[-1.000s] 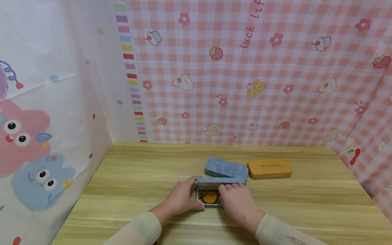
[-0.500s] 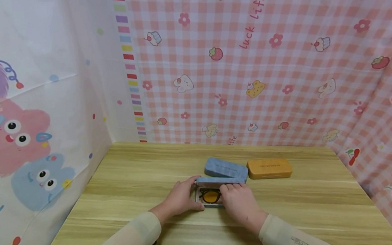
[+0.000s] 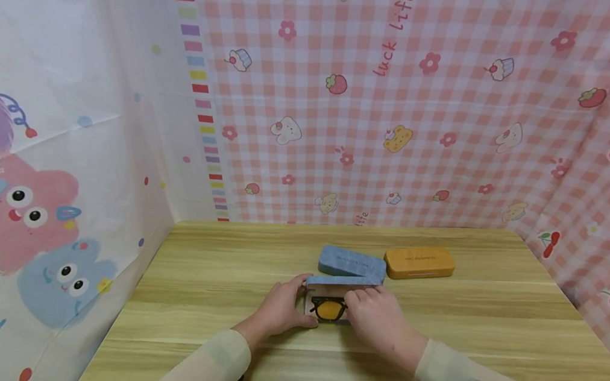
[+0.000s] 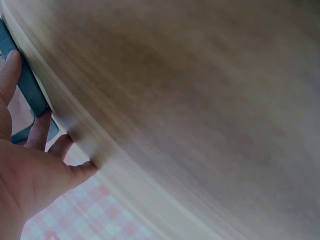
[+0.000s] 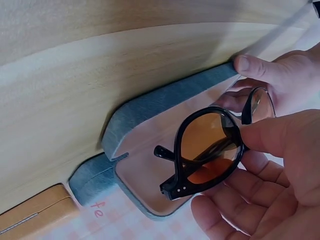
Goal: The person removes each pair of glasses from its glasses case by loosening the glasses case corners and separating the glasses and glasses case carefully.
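Head + R wrist cams: blue case (image 5: 170,100) is opened + gripped by L hand (image 3: 282,306); glasses (image 5: 207,142) are pinched over it by R hand (image 3: 378,318), not let go yet.

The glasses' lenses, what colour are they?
The lenses are orange-tinted, clearest in the right wrist view.

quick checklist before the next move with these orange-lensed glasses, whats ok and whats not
1. Glasses gripped: ok, right hand pinches them near the bridge.
2. Open case steadied: ok, left hand holds its left end.
3. Lid up: ok, the pink lining shows.
4. Glasses free of the rim: cannot tell, they overlap the case in view.
5. Gap to the closed blue case behind: cannot tell, the lid hides part of it.
6. Orange case shut: ok.
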A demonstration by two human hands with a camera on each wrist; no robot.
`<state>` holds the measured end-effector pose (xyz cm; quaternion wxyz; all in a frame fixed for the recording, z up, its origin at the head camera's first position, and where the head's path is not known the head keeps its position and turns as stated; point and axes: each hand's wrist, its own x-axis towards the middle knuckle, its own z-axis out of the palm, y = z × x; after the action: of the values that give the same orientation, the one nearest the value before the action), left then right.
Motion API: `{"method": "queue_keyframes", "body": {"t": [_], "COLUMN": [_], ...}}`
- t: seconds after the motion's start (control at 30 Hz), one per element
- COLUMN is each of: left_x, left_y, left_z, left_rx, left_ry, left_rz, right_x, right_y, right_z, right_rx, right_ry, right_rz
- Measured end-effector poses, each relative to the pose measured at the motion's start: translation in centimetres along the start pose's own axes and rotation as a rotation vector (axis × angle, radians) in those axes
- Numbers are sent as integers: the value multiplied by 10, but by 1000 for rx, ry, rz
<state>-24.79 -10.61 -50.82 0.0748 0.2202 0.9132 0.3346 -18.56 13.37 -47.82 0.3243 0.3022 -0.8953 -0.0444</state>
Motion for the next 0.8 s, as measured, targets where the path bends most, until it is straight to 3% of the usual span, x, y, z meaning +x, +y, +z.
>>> {"method": "queue_keyframes", "body": {"t": [0.27,0.47,0.63,0.8], "left_x": [1,1,1,0], "left_y": [-1,-2,-3,-2], "left_z": [1,2,3,2], "left_rx": [11,17,0,-2], "left_ry": [-3,-8,-18,-21], "left_rz": [-2,-16,-37,-41], "right_x": [-6,-10,-14,-13], "right_y": [-6,-21,-28,-29], "right_z": [-12,-24,-23,-17], "right_rx": [-2,64,135,179], "right_ry": [-70,-246,-400,-428], "right_rz": [-39,-81,-100,-94]}}
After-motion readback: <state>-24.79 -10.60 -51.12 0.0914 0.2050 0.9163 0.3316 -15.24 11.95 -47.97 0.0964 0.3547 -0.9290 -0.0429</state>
